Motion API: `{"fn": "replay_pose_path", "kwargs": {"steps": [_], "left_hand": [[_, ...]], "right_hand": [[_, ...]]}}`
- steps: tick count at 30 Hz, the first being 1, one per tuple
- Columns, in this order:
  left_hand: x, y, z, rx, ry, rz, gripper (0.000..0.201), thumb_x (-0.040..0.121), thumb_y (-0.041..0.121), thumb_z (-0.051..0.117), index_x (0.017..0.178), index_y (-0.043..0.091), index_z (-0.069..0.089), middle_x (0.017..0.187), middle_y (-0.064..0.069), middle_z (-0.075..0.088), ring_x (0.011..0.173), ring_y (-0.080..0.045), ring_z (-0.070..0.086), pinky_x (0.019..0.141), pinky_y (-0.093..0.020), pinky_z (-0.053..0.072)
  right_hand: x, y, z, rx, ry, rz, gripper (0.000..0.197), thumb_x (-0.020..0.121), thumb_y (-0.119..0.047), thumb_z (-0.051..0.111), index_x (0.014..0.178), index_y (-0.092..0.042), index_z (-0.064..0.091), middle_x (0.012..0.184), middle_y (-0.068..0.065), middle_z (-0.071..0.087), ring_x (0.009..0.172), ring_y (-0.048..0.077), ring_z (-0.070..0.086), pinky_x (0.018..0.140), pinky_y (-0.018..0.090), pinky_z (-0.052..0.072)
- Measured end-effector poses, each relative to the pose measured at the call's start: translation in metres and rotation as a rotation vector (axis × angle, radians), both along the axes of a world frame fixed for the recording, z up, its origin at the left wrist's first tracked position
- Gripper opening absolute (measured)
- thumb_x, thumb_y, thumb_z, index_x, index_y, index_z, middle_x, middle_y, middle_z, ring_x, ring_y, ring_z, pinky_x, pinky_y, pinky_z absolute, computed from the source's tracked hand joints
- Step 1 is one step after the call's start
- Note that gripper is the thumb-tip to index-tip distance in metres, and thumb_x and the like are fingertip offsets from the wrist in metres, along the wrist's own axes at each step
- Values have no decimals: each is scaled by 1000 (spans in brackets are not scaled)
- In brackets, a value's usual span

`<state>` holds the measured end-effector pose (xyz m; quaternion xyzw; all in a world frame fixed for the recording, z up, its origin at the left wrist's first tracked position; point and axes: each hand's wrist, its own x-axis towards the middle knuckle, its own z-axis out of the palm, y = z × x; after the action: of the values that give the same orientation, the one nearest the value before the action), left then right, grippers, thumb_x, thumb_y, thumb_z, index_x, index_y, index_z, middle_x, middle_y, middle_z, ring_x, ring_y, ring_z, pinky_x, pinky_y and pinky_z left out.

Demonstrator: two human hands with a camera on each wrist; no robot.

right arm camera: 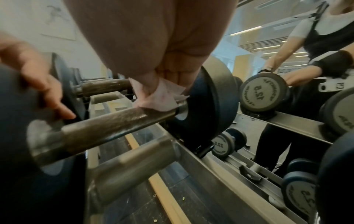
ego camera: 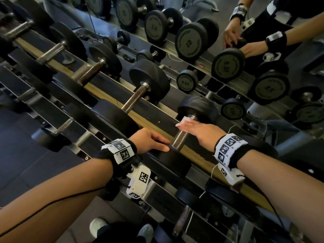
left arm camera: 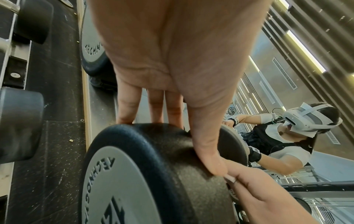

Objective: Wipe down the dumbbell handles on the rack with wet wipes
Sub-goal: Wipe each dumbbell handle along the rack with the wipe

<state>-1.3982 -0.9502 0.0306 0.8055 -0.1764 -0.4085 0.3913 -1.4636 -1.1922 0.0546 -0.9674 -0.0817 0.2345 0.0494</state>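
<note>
A dumbbell lies on the rack's top tier with a dull metal handle (ego camera: 180, 137) (right arm camera: 114, 125) between black heads. My right hand (ego camera: 194, 130) (right arm camera: 153, 45) reaches over the handle and pinches a white wet wipe (ego camera: 184, 120) (right arm camera: 162, 97) against it, close to the far head (ego camera: 198, 107) (right arm camera: 206, 106). My left hand (ego camera: 150, 141) (left arm camera: 172, 60) rests on the near head (left arm camera: 153, 166), fingers straight over its rim and thumb along its side. The part of the handle under the wipe is hidden.
More dumbbells (ego camera: 140, 95) line the same tier (ego camera: 152, 123) to the left, and a lower tier (ego camera: 57, 127) holds others. A mirror (ego camera: 228, 64) behind the rack reflects dumbbells and my arms. My shoes (ego camera: 98, 227) stand on the floor below.
</note>
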Motion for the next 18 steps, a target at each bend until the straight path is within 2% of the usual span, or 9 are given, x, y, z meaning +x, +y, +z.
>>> {"fn": "replay_pose_path", "kwargs": {"steps": [2,4,6,7,8,10,12,15,18], "left_hand": [[-1,0,0,5,-8,1,15,74,36,84,84,46,76,86,30,71,95,7,63,93,-20,42],[-2,0,0,7,-23,-2,15,75,37,83,83,47,75,84,34,69,89,13,61,84,-14,37],[-3,0,0,4,-35,-8,16,75,37,83,80,49,74,82,37,67,84,19,58,77,-10,33],[-3,1,0,5,-37,-10,16,75,38,83,79,50,73,82,37,67,85,18,59,77,-9,33],[-3,1,0,6,-36,-7,16,75,38,82,78,51,73,82,36,68,87,15,60,78,-10,35],[-3,1,1,7,-24,0,16,75,38,82,79,51,74,83,33,69,93,8,61,84,-16,39],[-3,1,3,7,-8,5,15,75,37,83,79,49,74,84,30,70,96,4,62,89,-20,39],[-3,1,4,-17,18,14,15,76,33,82,82,45,75,90,25,72,100,3,62,93,-22,38],[-4,2,5,-20,20,23,14,76,34,82,84,44,75,98,21,72,104,0,61,99,-25,36]], "right_hand": [[0,4,-1,-26,-27,-25,90,85,14,47,152,-38,17,162,-5,13,138,22,44,102,48,48],[-9,15,-4,-18,-54,40,83,84,13,49,148,-34,22,158,-4,9,114,27,62,89,48,55],[-20,21,-12,18,-21,135,77,86,9,49,148,-31,25,156,0,18,101,30,67,85,48,55],[-24,21,-13,64,14,153,72,91,3,48,149,-33,27,155,3,29,105,31,65,90,48,54],[-25,20,-12,127,45,116,63,96,-7,45,148,-40,32,148,6,42,110,30,63,95,45,52],[-20,13,-6,267,49,-13,48,101,-26,39,132,-64,41,125,2,60,105,20,63,94,34,50],[-11,5,0,418,-42,-166,54,103,-19,39,123,-69,47,121,-3,63,105,14,63,94,29,48],[-2,-1,0,386,-291,-112,64,95,10,38,142,-31,51,149,6,48,136,31,46,112,45,37],[-6,2,-4,210,-123,-102,63,95,10,36,151,-19,37,163,2,22,150,28,20,122,45,20]]}}
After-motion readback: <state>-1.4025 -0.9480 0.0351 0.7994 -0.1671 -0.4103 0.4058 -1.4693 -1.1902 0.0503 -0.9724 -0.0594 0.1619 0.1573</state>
